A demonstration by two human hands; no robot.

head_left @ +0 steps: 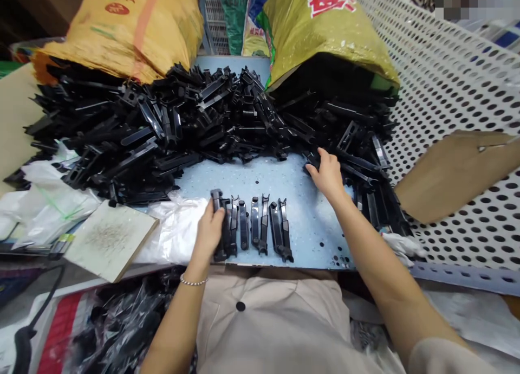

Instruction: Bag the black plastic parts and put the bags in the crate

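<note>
My left hand (210, 229) is closed round a long black plastic part (218, 196), at the left end of a row at the table's near edge. Several similar slim black parts (260, 225) lie side by side in that row, pointing away from me. At the right side of the big heap of black parts (227, 111), my right hand (328, 174) pinches the end of another black part (312, 159) between thumb and fingers. The back of this hand hides some of its grip.
A yellow-orange sack (134, 27) and a yellow-green sack (325, 32) spill parts onto the blue table (247, 176). Clear plastic bags (174, 227) and a square board (111, 238) lie left. A perforated white basket (459, 92) with cardboard (455, 173) stands right; bagged parts (125, 325) sit below.
</note>
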